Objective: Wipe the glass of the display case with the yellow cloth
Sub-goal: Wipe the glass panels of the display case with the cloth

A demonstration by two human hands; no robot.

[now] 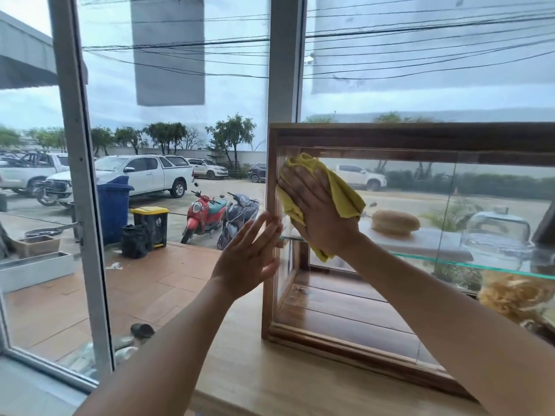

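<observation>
A wooden-framed display case (420, 139) with glass panels stands on a light wooden counter. My right hand (318, 211) lies flat on a crumpled yellow cloth (345, 193), pressing it against the front glass near the case's upper left corner. My left hand (249, 256) is spread, fingers apart, its fingertips resting on the case's left wooden post. Inside, a round bun (395, 222) sits on a white board on a glass shelf (480, 265).
A clear glass dome (495, 235) and pale pastries (516, 295) sit inside the case at right. The counter (240, 370) runs along a large window with white frames (81, 187); outside are parked cars, scooters and bins.
</observation>
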